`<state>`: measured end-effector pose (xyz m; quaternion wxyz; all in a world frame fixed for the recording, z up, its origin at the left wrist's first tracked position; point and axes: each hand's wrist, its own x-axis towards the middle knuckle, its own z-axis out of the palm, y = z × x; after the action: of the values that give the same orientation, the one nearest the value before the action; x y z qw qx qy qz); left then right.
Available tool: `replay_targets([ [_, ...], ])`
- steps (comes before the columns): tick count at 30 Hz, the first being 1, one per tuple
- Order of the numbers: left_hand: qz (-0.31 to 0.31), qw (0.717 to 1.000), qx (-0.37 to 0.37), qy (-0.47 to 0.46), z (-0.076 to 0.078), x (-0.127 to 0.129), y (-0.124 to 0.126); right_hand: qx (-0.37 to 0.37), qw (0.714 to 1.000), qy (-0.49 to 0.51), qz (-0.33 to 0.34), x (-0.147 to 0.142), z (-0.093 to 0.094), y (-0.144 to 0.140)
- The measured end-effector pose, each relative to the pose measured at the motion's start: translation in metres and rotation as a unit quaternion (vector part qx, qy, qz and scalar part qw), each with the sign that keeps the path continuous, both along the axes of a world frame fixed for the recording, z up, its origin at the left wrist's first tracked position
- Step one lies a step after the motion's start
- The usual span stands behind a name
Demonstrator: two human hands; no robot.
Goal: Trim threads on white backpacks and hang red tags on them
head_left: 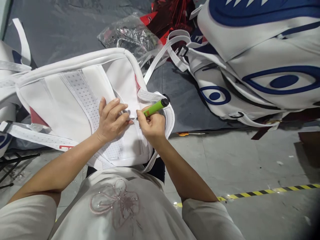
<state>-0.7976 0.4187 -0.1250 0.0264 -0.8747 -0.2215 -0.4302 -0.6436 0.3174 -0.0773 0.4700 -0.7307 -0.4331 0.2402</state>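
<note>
A white backpack (75, 116) lies across the table edge and my lap, its back panel with dotted mesh strips facing up. My right hand (152, 126) is closed around a green marker pen (155, 108) with a black end. The pen slants, its upper end to the right and its lower tip close to the white fabric by a seam. Spread over the panel just left of the tip is my left hand (113, 118), fingers slightly bent and resting on the fabric. Its thumb and index finger are near the pen tip, and what lies beneath them is hidden.
More white backpacks (262, 56) with blue eye shapes are piled at the right. A clear plastic bag (130, 33) and red tags (167, 20) lie at the back of the grey table (62, 26). Orange-handled tool (183, 134) sits at the table edge. Part of another white bag shows left.
</note>
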Motion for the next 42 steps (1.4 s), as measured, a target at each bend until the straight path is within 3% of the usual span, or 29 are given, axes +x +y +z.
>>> replay_targets([
  [4, -0.002, 1.000, -0.011, 0.008, 0.001, -0.001, -0.001, 0.014, 0.999, 0.039, -0.001, 0.000, 0.002, 0.002],
  [10, -0.031, 0.999, -0.010, -0.013, 0.004, 0.000, -0.002, -0.028, 0.999, 0.018, -0.003, 0.001, 0.007, 0.005],
  [18, -0.024, 0.999, -0.037, 0.001, 0.002, 0.003, 0.001, -0.028, 0.998, -0.045, -0.038, -0.011, 0.001, 0.010],
  [21, -0.022, 0.999, -0.029, 0.007, 0.001, 0.003, 0.002, -0.014, 0.999, -0.011, -0.043, -0.013, -0.002, 0.012],
  [24, -0.019, 0.999, -0.027, 0.014, 0.000, 0.003, 0.002, -0.011, 0.999, 0.020, -0.030, -0.007, -0.002, 0.013],
  [29, 0.005, 0.999, 0.010, 0.040, 0.004, 0.003, 0.001, -0.045, 0.998, -0.043, 0.017, 0.008, 0.002, 0.011],
  [34, -0.024, 0.999, 0.044, -0.001, 0.011, 0.007, -0.002, 0.000, 0.997, 0.078, 0.025, 0.009, 0.003, 0.008],
  [38, -0.033, 0.999, 0.028, -0.001, 0.012, 0.009, -0.002, -0.039, 0.999, -0.006, 0.020, 0.008, 0.003, 0.009],
  [42, -0.043, 0.999, 0.017, -0.002, 0.012, 0.009, -0.004, 0.006, 1.000, 0.009, 0.013, 0.008, -0.002, 0.007],
])
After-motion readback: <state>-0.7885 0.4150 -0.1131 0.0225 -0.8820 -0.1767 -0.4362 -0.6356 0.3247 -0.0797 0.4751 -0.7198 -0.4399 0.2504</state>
